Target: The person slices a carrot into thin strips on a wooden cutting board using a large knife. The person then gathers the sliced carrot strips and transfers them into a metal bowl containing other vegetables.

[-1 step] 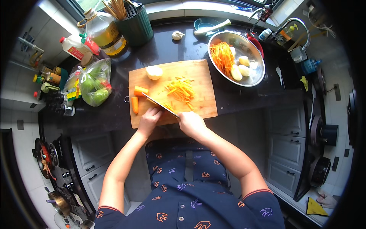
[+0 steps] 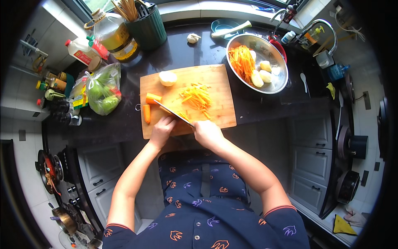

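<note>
My right hand (image 2: pixel 207 133) is closed round the handle of a kitchen knife (image 2: pixel 173 113), whose blade slants up and left over the wooden cutting board (image 2: pixel 222 97). Beside the blade, my left hand (image 2: pixel 161 130) has its fingers bent and pressed together at the board's near edge; what lies under them is hidden. Orange carrot strips (image 2: pixel 182 116) lie just past the blade, and a larger pile of carrot shreds (image 2: pixel 196 98) sits mid-board. Two carrot chunks, one upper (image 2: pixel 153 98) and one lower (image 2: pixel 146 113), rest at the left, below a pale peeled piece (image 2: pixel 168 78).
Right of the board stands a steel bowl (image 2: pixel 283 76) with carrot shreds and several pale peeled pieces. A garlic bulb (image 2: pixel 193 38) lies behind. At left are a bag of green vegetables (image 2: pixel 103 93), an oil jug (image 2: pixel 114 37) and a green utensil holder (image 2: pixel 147 29).
</note>
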